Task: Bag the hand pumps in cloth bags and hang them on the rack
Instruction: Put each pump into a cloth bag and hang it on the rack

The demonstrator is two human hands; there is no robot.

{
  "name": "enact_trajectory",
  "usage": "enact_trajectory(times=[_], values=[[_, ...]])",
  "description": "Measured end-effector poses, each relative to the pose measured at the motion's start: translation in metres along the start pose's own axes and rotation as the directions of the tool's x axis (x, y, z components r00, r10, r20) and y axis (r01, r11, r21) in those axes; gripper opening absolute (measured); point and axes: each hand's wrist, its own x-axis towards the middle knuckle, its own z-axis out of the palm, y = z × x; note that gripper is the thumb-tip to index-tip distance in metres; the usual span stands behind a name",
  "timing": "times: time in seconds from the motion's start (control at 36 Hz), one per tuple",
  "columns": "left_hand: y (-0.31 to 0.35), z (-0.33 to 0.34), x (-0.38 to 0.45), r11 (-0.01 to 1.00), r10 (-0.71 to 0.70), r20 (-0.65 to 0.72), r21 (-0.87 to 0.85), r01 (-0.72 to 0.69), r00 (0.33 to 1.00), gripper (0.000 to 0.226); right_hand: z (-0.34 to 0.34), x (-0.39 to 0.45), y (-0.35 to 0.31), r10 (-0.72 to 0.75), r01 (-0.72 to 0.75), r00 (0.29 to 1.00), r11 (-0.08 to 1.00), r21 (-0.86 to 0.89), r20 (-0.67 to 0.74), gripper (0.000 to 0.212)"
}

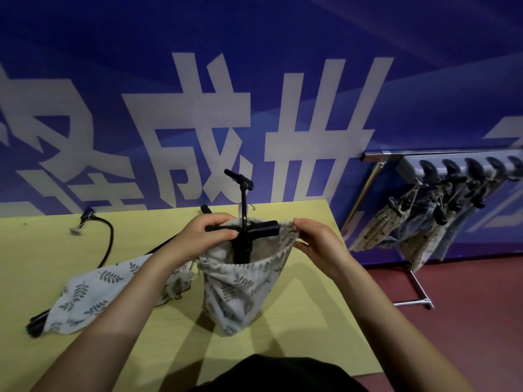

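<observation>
A blue wall [283, 38] fills the upper part of the view, printed with large white characters [215, 131]. Below it stands a yellow-green table [141, 349], its far edge against the wall. To the right of the table lies a dark red floor [467, 321], meeting the wall's base.

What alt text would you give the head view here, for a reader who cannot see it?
A person's left hand and right hand hold open a leaf-print cloth bag with a black hand pump standing in it, over a yellow table. A second leaf-print bag lies at left; bagged pumps hang on a rack at right.
</observation>
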Motion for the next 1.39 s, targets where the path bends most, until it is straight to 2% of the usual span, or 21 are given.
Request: enact_trajectory(times=[0.06,0.11,0.19,0.25,0.36,0.42,0.47,0.5,0.61,0.69,0.75,0.86,0.89,0.97,1.08,1.11,1.19,1.25,1.39], values=[[0.004,0.002,0.000,1.000,0.014,0.013,0.020,-0.014,1.000,0.022,0.004,-0.001,-0.010,0.025,-0.026,1.000,0.990,0.140,0.012,0.029],[0.006,0.006,0.000,0.998,0.037,0.016,0.050,-0.038,0.999,0.023,0.012,-0.004,-0.023,0.026,-0.028,1.000,0.989,0.142,0.013,0.031],[0.007,0.011,0.000,0.995,0.061,0.021,0.079,-0.063,0.998,0.017,0.029,-0.014,-0.045,-0.030,0.029,0.999,0.997,0.069,0.021,0.018],[0.005,0.014,0.000,0.993,0.069,0.017,0.097,-0.071,0.997,0.011,0.039,-0.020,-0.056,-0.077,0.077,0.997,0.997,-0.014,0.011,0.023],[0.005,0.015,-0.001,0.991,0.082,-0.008,0.106,-0.081,0.997,0.008,0.054,-0.022,-0.055,-0.179,0.160,0.983,0.943,-0.292,-0.040,0.017],[0.005,0.015,0.000,0.992,0.078,-0.026,0.098,-0.075,0.997,0.008,0.055,-0.018,-0.048,-0.317,0.231,0.946,0.803,-0.550,-0.066,0.019],[0.004,0.016,0.002,0.997,0.058,-0.065,0.060,-0.054,0.996,0.007,0.052,-0.013,-0.040,-0.440,0.264,0.898,0.567,-0.780,-0.015,0.026],[0.003,0.016,0.002,0.998,0.044,-0.098,0.038,-0.041,0.994,0.007,0.051,-0.012,-0.037,-0.449,0.268,0.893,0.520,-0.811,0.007,0.030],[0.002,0.013,0.008,1.000,0.027,-0.161,0.013,-0.025,0.987,0.007,0.051,-0.011,-0.030,-0.361,0.249,0.932,0.582,-0.774,0.028,0.041],[0.008,0.016,0.010,1.000,0.002,-0.146,-0.006,-0.002,0.989,0.018,0.052,-0.010,-0.031,-0.395,0.255,0.915,0.417,-0.872,0.079,0.042],[0.009,0.019,0.011,1.000,-0.017,-0.138,-0.019,0.015,0.990,0.015,0.051,-0.010,-0.035,-0.405,0.281,0.903,0.305,-0.910,0.143,0.043],[0.010,0.021,0.015,0.999,-0.044,-0.130,-0.011,0.043,0.991,0.016,0.046,-0.007,-0.039,-0.348,0.351,0.882,0.034,-0.936,0.318,0.035],[0.011,0.021,0.016,0.999,-0.051,-0.125,-0.017,0.050,0.991,0.016,0.045,-0.006,-0.040,-0.346,0.353,0.877,-0.003,-0.935,0.333,0.032],[0.009,0.019,0.014,0.994,-0.110,-0.137,-0.045,0.104,0.985,0.017,0.039,-0.001,-0.039,-0.371,0.354,0.871,0.022,-0.935,0.321,0.029],[-0.010,0.012,-0.002,0.969,-0.245,-0.176,-0.065,0.237,0.953,0.049,0.031,0.007,-0.034,-0.401,0.338,0.875,0.102,-0.936,0.272,0.032],[-0.016,0.011,-0.006,0.958,-0.285,-0.180,-0.086,0.273,0.942,0.050,0.029,0.009,-0.033,-0.407,0.338,0.874,0.117,-0.934,0.265,0.033],[-0.030,0.014,-0.015,0.885,-0.460,-0.171,-0.166,0.435,0.871,0.041,0.026,0.015,-0.032,-0.404,0.331,0.879,0.135,-0.934,0.253,0.034],[-0.037,0.017,-0.020,0.824,-0.540,-0.130,-0.287,0.489,0.832,0.035,0.026,0.016,-0.031,-0.405,0.331,0.880,0.146,-0.932,0.249,0.034],[-0.048,0.014,-0.028,0.785,-0.504,-0.145,-0.488,0.382,0.851,0.015,0.034,0.016,-0.028,-0.418,0.328,0.881,0.195,-0.924,0.224,0.034]])
